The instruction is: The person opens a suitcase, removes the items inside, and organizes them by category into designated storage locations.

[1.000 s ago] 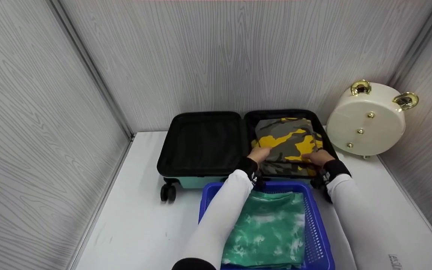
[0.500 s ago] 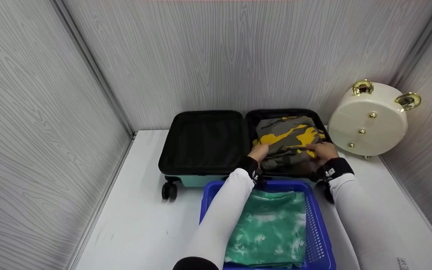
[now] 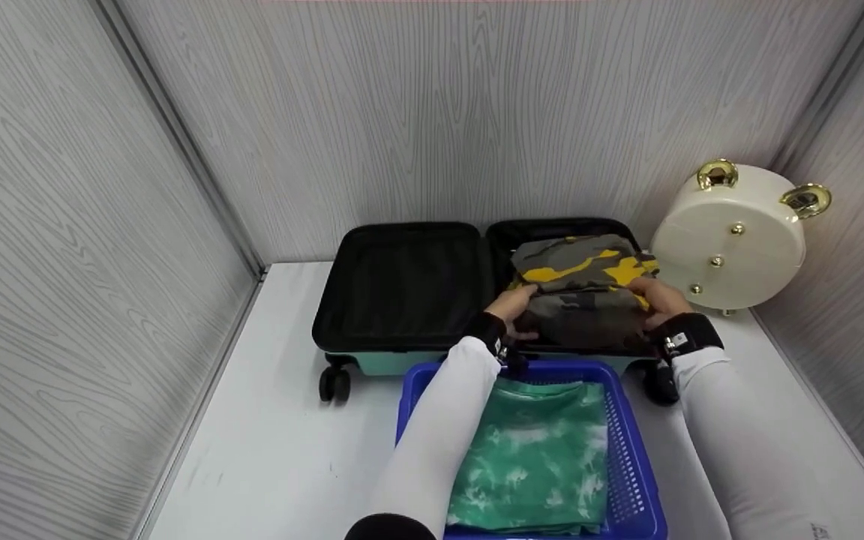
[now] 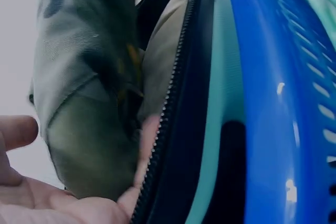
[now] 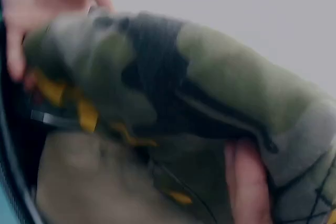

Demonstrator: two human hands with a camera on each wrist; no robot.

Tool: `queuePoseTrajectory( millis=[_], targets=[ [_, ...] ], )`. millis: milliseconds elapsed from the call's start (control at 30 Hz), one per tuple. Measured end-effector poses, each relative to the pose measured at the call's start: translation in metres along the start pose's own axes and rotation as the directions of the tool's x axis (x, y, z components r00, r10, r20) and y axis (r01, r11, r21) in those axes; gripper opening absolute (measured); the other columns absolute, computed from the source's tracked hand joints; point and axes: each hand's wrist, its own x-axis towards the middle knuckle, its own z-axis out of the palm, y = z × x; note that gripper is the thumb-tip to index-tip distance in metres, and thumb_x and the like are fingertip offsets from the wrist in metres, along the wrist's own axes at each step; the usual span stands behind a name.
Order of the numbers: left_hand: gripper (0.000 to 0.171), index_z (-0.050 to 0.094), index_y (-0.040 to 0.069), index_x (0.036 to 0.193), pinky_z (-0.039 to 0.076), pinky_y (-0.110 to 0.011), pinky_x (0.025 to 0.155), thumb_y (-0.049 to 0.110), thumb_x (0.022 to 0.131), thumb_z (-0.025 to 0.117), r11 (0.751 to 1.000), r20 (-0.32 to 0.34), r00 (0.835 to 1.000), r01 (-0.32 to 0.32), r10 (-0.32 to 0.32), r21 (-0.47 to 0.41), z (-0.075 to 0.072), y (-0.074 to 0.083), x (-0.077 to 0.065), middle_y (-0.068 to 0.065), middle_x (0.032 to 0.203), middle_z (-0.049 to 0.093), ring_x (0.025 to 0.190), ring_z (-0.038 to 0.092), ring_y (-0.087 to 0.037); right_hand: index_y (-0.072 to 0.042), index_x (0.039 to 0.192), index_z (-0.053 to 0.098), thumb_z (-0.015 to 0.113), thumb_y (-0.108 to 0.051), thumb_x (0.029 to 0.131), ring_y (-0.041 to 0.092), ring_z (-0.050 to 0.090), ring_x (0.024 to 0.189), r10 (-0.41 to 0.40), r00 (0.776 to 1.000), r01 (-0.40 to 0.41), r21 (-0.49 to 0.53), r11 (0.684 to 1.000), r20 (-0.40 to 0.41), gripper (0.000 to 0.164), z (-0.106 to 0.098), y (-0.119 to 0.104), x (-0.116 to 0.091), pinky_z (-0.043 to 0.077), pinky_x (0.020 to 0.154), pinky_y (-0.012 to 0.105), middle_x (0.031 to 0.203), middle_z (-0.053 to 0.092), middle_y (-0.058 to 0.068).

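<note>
A folded grey, black and yellow camouflage garment [image 3: 582,262] lies in the right half of an open suitcase [image 3: 409,289]. Its near part is raised and bulges toward the person. My left hand [image 3: 513,304] holds its near left corner, fingers beneath the cloth in the left wrist view. At the near right corner, my right hand [image 3: 661,296] grips the garment with the thumb on top. One finger [image 5: 248,182] presses against the fabric in the right wrist view, where a beige cloth [image 5: 89,177] shows below. The other fingers of the right hand are mostly hidden.
A blue plastic basket [image 3: 631,465] stands right in front of the suitcase, holding a folded green tie-dye cloth [image 3: 529,457]. A round cream case [image 3: 732,247] with gold ears leans at the right. Wood-grain panels [image 3: 432,112] enclose the white table [image 3: 274,450].
The garment's near edge has been lifted and turned up, so its flat front now bulges. My right hand has shifted right and slightly away from me; my left hand has moved slightly left.
</note>
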Motion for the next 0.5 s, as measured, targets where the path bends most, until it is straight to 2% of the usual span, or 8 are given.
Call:
queuePoseTrajectory(
  millis=[33, 67, 100, 200, 300, 400, 433, 500],
  targets=[
    [0.061, 0.041, 0.005, 0.164, 0.056, -0.055, 0.111, 0.033, 0.112, 0.057, 1.000, -0.001, 1.000, -0.003, 0.003, 0.013, -0.001, 0.000, -0.001, -0.017, 0.165, 0.042, 0.147, 0.050, -0.039, -0.014, 0.078, 0.071, 0.052, -0.011, 0.110, 0.007, 0.063, 0.072, 0.015, 1.000, -0.014, -0.036, 0.999, 0.019, 0.038, -0.002, 0.002, 0.000, 0.058, 0.070, 0.021, 0.080, 0.064, -0.007],
    [0.061, 0.042, 0.004, 0.163, 0.058, -0.053, 0.109, 0.031, 0.112, 0.059, 1.000, -0.006, 1.000, -0.007, 0.007, 0.022, -0.001, 0.000, -0.001, -0.017, 0.161, 0.045, 0.143, 0.054, -0.038, -0.011, 0.077, 0.069, 0.050, -0.015, 0.111, 0.010, 0.065, 0.071, 0.063, 0.998, -0.063, 0.018, 0.998, 0.028, 0.040, -0.003, 0.005, 0.001, 0.060, 0.070, 0.022, 0.078, 0.064, -0.004],
    [0.060, 0.043, 0.002, 0.161, 0.059, -0.052, 0.108, 0.028, 0.111, 0.061, 0.999, -0.005, 1.000, -0.010, 0.010, 0.033, -0.001, 0.000, -0.002, -0.019, 0.155, 0.048, 0.137, 0.058, -0.037, -0.011, 0.078, 0.068, 0.049, -0.015, 0.111, 0.010, 0.067, 0.070, 0.078, 0.996, -0.078, -0.001, 0.997, 0.047, 0.038, -0.005, 0.008, 0.003, 0.060, 0.070, 0.023, 0.078, 0.066, -0.003],
    [0.056, 0.045, -0.002, 0.157, 0.059, -0.053, 0.108, 0.018, 0.109, 0.065, 0.998, -0.002, 1.000, -0.022, 0.022, 0.056, -0.001, -0.001, -0.004, -0.020, 0.144, 0.053, 0.127, 0.063, -0.035, -0.011, 0.090, 0.066, 0.053, -0.020, 0.111, 0.010, 0.068, 0.072, 0.089, 0.996, -0.087, -0.080, 0.993, 0.022, 0.027, -0.008, 0.015, 0.007, 0.061, 0.071, 0.024, 0.080, 0.067, -0.004],
    [0.059, 0.044, -0.004, 0.158, 0.058, -0.054, 0.109, 0.012, 0.107, 0.068, 0.992, 0.000, 0.999, -0.036, 0.036, 0.123, 0.000, -0.001, -0.005, -0.019, 0.152, 0.051, 0.134, 0.060, -0.035, -0.009, 0.106, 0.058, 0.059, -0.022, 0.111, 0.010, 0.069, 0.075, 0.079, 0.997, -0.080, -0.124, 0.989, -0.016, 0.015, -0.007, 0.021, 0.011, 0.062, 0.071, 0.025, 0.084, 0.069, -0.003],
    [0.067, 0.037, -0.003, 0.164, 0.055, -0.056, 0.113, 0.018, 0.108, 0.067, 0.984, 0.003, 0.999, -0.039, 0.039, 0.176, 0.000, -0.001, -0.005, -0.021, 0.168, 0.039, 0.150, 0.049, -0.039, -0.005, 0.112, 0.052, 0.062, -0.015, 0.110, 0.011, 0.071, 0.076, 0.063, 0.998, -0.065, -0.109, 0.992, -0.018, 0.014, -0.005, 0.025, 0.014, 0.063, 0.072, 0.027, 0.086, 0.069, -0.001],
    [0.070, 0.033, -0.001, 0.167, 0.053, -0.056, 0.114, 0.022, 0.109, 0.065, 0.983, -0.005, 0.999, -0.038, 0.039, 0.177, 0.000, 0.000, -0.005, -0.019, 0.172, 0.034, 0.155, 0.044, -0.038, -0.004, 0.111, 0.053, 0.062, -0.011, 0.109, 0.012, 0.071, 0.075, 0.046, 0.999, -0.048, -0.109, 0.993, -0.020, 0.012, -0.005, 0.026, 0.015, 0.063, 0.071, 0.027, 0.085, 0.068, -0.001],
    [0.075, 0.025, 0.003, 0.171, 0.051, -0.057, 0.116, 0.030, 0.111, 0.062, 0.993, -0.021, 0.999, -0.034, 0.037, 0.117, 0.000, 0.000, -0.003, -0.018, 0.177, 0.027, 0.160, 0.037, -0.039, -0.003, 0.110, 0.055, 0.062, -0.004, 0.108, 0.012, 0.071, 0.074, 0.005, 1.000, -0.006, -0.086, 0.996, -0.005, 0.007, -0.004, 0.027, 0.016, 0.063, 0.071, 0.028, 0.084, 0.068, 0.000]
  ],
)
